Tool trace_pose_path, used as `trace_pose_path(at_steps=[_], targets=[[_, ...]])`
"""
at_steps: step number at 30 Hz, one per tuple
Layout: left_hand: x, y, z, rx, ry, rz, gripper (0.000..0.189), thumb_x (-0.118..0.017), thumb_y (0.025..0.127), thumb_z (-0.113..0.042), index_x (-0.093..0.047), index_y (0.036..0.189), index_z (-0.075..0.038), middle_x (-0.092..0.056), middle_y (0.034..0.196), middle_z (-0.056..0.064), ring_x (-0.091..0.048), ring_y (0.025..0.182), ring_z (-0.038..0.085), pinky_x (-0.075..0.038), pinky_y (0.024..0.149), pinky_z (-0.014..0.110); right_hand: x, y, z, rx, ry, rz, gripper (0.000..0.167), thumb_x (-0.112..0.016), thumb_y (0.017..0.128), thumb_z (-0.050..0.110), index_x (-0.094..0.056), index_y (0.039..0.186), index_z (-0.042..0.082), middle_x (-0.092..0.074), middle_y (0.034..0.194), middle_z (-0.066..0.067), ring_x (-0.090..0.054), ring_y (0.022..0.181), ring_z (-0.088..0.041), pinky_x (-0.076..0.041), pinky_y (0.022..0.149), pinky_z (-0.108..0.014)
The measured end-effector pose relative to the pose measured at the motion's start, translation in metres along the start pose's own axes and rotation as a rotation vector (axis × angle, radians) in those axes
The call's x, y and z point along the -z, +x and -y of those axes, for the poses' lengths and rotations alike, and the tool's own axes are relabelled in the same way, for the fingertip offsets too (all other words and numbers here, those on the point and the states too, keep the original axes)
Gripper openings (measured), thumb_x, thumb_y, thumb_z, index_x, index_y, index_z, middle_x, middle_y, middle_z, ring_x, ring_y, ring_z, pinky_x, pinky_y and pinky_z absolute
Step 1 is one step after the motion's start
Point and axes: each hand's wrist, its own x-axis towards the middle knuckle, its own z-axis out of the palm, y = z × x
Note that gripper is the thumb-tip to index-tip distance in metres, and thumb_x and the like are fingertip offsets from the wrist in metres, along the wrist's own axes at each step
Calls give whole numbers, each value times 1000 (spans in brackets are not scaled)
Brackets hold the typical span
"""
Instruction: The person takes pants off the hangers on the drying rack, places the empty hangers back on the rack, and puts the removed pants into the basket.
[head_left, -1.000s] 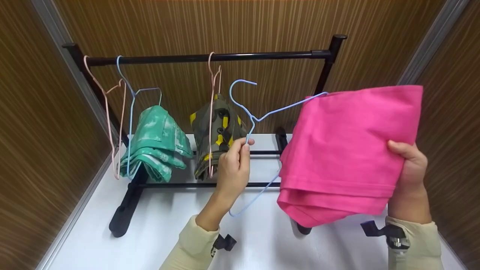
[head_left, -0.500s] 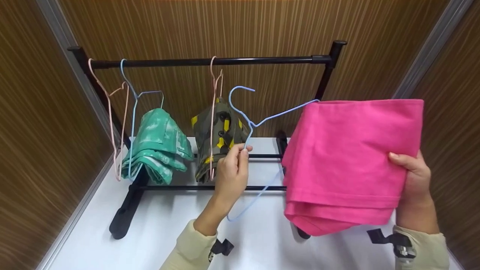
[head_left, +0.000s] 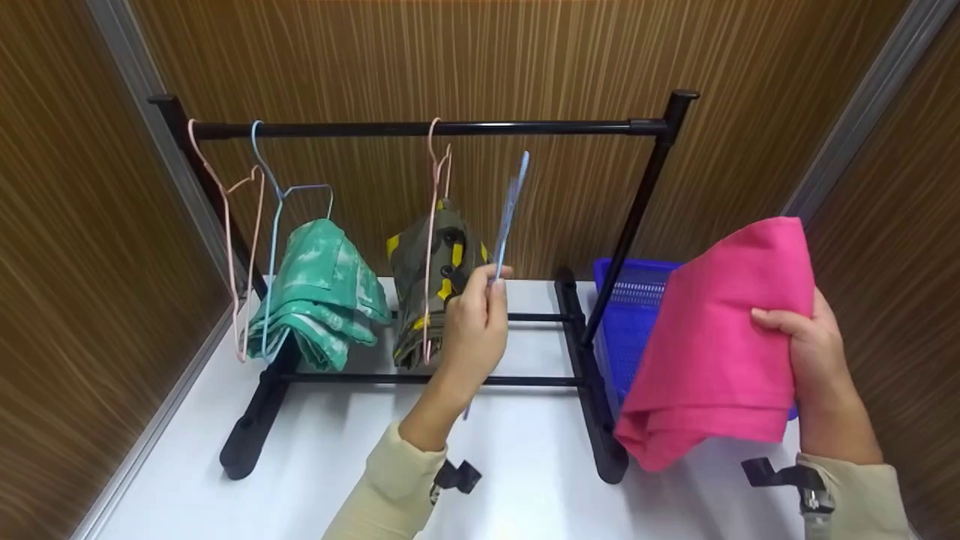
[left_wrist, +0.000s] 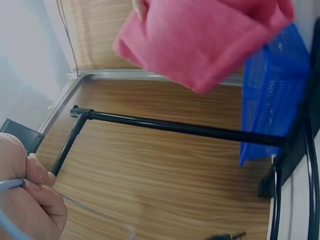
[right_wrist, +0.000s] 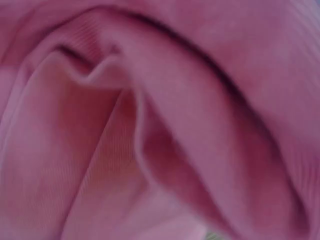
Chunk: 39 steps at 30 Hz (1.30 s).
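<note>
- Left hand (head_left: 474,322): thumb and fingers pinched the wire of a blue hanger (head_left: 508,214), seen nearly edge-on from the head, hook end up. It was held in front of the rack, below the level of the top bar (head_left: 540,128).
- Right hand (head_left: 814,345): gripped a folded pink cloth (head_left: 731,330) at its right side, thumb across the front; the other fingers were mostly hidden behind. Cloth was held in the air over the right part of the white surface (head_left: 517,465), well apart from the blue hanger. Its folds filled the right wrist view.
- Behind the cloth: blue basket (head_left: 630,319), partly covered, near the surface's back right corner, just outside the rack's right foot (head_left: 592,420).
- On the top bar, outward from the left hand: pink hanger (head_left: 430,262) near mid-bar with a camouflage cloth (head_left: 450,240); light blue hanger (head_left: 274,225) with a green-and-white cloth (head_left: 319,277); second pink hanger (head_left: 228,225) nearest the bar's left end.
- Wood-patterned panels (head_left: 525,52) enclosed the surface at back and sides.
</note>
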Motion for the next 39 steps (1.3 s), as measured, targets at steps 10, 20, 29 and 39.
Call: trace_pose_path(at_steps=[10, 20, 29, 39], targets=[[-32, 28, -8, 38, -15, -10, 23, -46, 105, -13, -62, 118, -3, -39, 60, -6, -31, 49, 5, -27, 46, 22, 14, 45, -8, -211, 119, 109, 38, -46, 99, -1, -39, 131, 19, -64, 104, -1, -67, 91, -15, -56, 76, -29], [-52, 41, -4, 75, 10, 11, 24, -45, 106, -15, -62, 120, -4, -38, 59, -5, -32, 48, 5, -28, 45, 22, 8, 91, -9, -419, 63, 182, 28, -44, 102, 7, -35, 125, 19, -66, 100, 1, -67, 89, -14, -56, 77, -30], [-72, 46, 5, 96, 42, 41, 23, -47, 105, -14, -62, 119, -4, -51, 64, -2, -38, 52, 6, -32, 48, 21, 14, 103, -12, -422, 146, 117, 38, -49, 100, 11, -37, 131, 29, -63, 106, 1, -66, 92, -16, -56, 77, -32], [-86, 41, 19, 134, 74, 66, 22, -48, 104, -15, -64, 116, -6, -74, 103, 9, -60, 72, 16, -48, 64, 30, 11, 117, -9, -347, 124, 123, 42, -48, 100, 9, -39, 135, 29, -62, 110, 0, -66, 94, -17, -56, 78, -32]])
